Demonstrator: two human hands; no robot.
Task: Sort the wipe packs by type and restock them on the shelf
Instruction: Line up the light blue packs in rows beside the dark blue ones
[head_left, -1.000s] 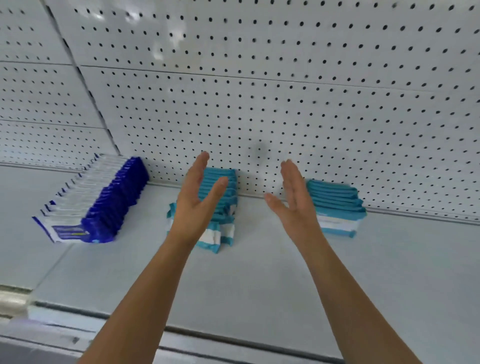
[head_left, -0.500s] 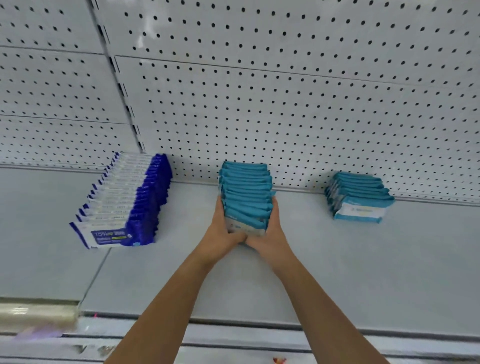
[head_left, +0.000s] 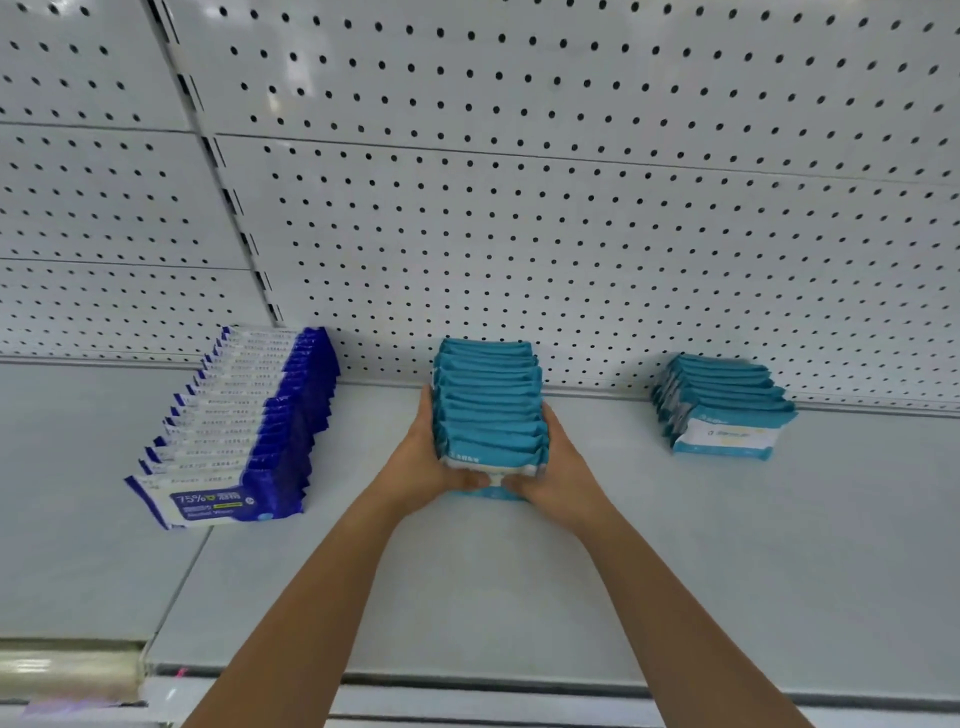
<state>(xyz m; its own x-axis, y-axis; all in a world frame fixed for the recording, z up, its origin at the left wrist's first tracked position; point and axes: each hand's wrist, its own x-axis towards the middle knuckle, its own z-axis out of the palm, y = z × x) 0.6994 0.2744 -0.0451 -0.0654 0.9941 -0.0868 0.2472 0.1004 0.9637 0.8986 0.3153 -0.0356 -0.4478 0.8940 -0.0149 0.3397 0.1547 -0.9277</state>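
Observation:
A row of several teal wipe packs (head_left: 488, 405) stands on edge in the middle of the grey shelf (head_left: 519, 571), running back to the pegboard. My left hand (head_left: 421, 462) cups the row's left side and my right hand (head_left: 558, 467) its right side, with both thumbs curled onto the front pack. A dark blue and white row of wipe packs (head_left: 244, 426) leans at the left. A shorter teal row (head_left: 722, 410) stands at the right, apart from both hands.
A white pegboard wall (head_left: 519, 234) closes the back of the shelf. The shelf's front lip (head_left: 467, 680) runs along the bottom, and a seam to a neighbouring shelf panel (head_left: 171, 587) lies at the left. Bare shelf lies between the rows.
A second ago both hands were open and raised beside the middle row. They closed in on its sides and front pack, and the row now stands squared up.

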